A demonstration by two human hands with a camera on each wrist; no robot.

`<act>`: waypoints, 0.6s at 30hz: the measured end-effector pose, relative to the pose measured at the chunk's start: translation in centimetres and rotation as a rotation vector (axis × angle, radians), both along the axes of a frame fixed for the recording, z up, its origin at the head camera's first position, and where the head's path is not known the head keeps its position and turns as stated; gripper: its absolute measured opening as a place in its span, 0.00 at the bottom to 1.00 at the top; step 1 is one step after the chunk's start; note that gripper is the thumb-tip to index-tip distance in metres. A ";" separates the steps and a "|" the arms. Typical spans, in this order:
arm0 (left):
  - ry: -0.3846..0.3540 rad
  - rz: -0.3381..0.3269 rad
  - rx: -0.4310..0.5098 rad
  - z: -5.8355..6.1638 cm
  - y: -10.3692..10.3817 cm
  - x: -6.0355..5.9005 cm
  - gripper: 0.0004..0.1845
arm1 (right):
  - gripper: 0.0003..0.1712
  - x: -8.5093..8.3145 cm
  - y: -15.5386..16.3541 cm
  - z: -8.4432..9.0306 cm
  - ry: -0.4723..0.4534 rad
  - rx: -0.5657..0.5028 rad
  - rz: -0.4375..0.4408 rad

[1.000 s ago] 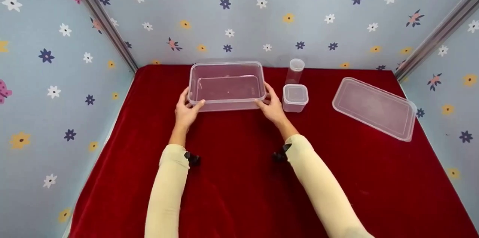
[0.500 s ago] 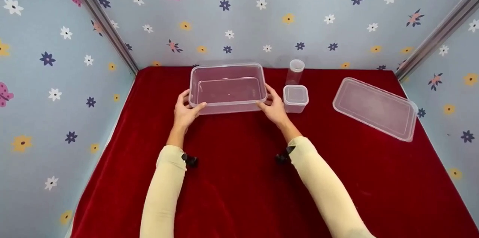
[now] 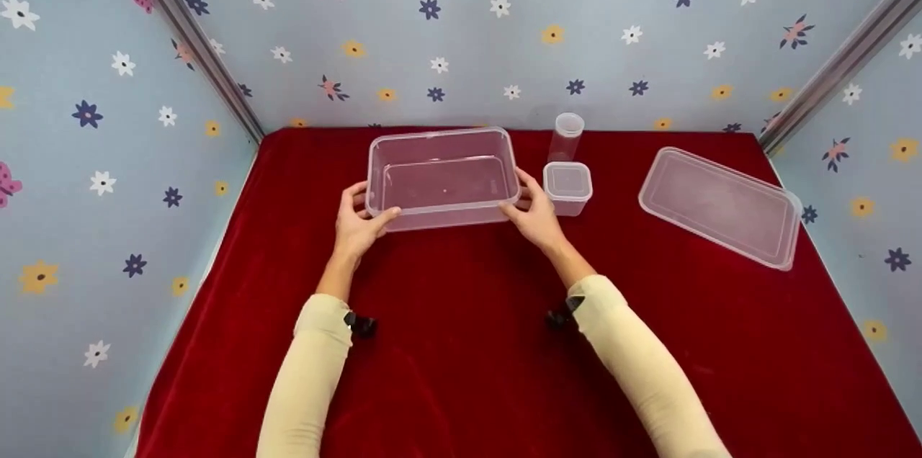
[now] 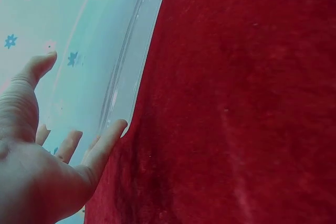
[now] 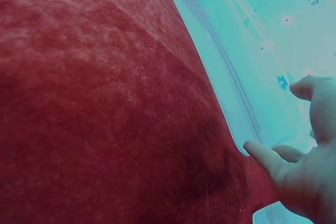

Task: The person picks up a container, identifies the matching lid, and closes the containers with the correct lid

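Observation:
A clear rectangular plastic food container (image 3: 446, 188), without a lid on it, sits near the back of the red cloth. My left hand (image 3: 355, 224) holds its left end, thumb at the front rim and fingers along the side wall. At the opposite end, my right hand (image 3: 536, 217) grips it the same way. In the left wrist view the fingers of the left hand (image 4: 47, 166) spread along the wall of the container (image 4: 115, 77). The right wrist view has the right hand (image 5: 304, 161) at the container's near corner.
Right beside the right hand stands a small square lidded tub (image 3: 567, 188), with a tall round clear jar (image 3: 567, 137) behind it. A flat rectangular lid (image 3: 720, 207) lies at the right edge of the red cloth (image 3: 461, 371). Patterned walls (image 3: 475, 33) enclose the back and sides.
Both hands have drawn the container a little toward me and slightly right, and it is turned slightly. The tub, jar and flat lid have stayed in place.

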State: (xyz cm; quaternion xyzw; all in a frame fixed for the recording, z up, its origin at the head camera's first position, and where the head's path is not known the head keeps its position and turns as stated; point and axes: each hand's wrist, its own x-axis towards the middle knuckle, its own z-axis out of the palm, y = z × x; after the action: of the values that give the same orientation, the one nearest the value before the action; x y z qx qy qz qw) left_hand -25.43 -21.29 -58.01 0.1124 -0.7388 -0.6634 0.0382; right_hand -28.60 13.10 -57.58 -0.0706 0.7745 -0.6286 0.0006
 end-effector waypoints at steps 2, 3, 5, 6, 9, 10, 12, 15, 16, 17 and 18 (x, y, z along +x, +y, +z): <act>0.000 0.003 -0.007 -0.2 0.1 0.3 0.48 | 0.47 0.4 0.1 0.0 -0.003 0.002 -0.002; 0.000 0.002 -0.010 -0.2 0.2 0.5 0.48 | 0.47 0.6 0.2 0.0 -0.002 0.002 -0.003; 0.002 0.001 -0.017 -0.4 0.2 0.8 0.48 | 0.47 1.1 0.3 0.0 0.002 0.004 -0.003; 0.001 -0.001 -0.020 -0.4 0.3 1.0 0.48 | 0.47 1.4 0.4 -0.1 0.005 0.005 -0.004; -0.001 -0.010 -0.021 -0.6 0.4 1.6 0.49 | 0.47 2.2 0.7 -0.2 0.008 0.019 -0.016; -0.001 -0.014 -0.020 -0.7 0.5 1.8 0.49 | 0.47 2.5 0.8 -0.2 0.007 0.026 -0.019; -0.002 -0.021 -0.016 -0.7 0.6 2.2 0.49 | 0.47 3.0 1.0 -0.1 0.003 0.031 -0.024; -0.004 -0.031 -0.016 -0.8 0.7 2.8 0.50 | 0.48 3.7 1.4 0.0 -0.002 0.044 -0.029; -0.003 -0.033 -0.015 -0.9 0.7 3.0 0.50 | 0.48 3.9 1.4 0.1 -0.003 0.046 -0.030; -0.001 -0.034 -0.016 -0.9 0.7 3.2 0.50 | 0.48 4.2 1.5 0.1 -0.003 0.050 -0.033; 0.001 -0.035 -0.016 -0.9 0.7 3.4 0.50 | 0.48 4.4 1.6 0.1 -0.001 0.055 -0.033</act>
State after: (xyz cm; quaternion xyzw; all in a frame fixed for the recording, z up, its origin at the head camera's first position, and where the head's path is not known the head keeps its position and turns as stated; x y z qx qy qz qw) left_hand -22.04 -20.56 -58.91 0.0985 -0.7461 -0.6579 0.0279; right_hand -24.22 14.71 -57.44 -0.0572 0.7927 -0.6069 -0.0074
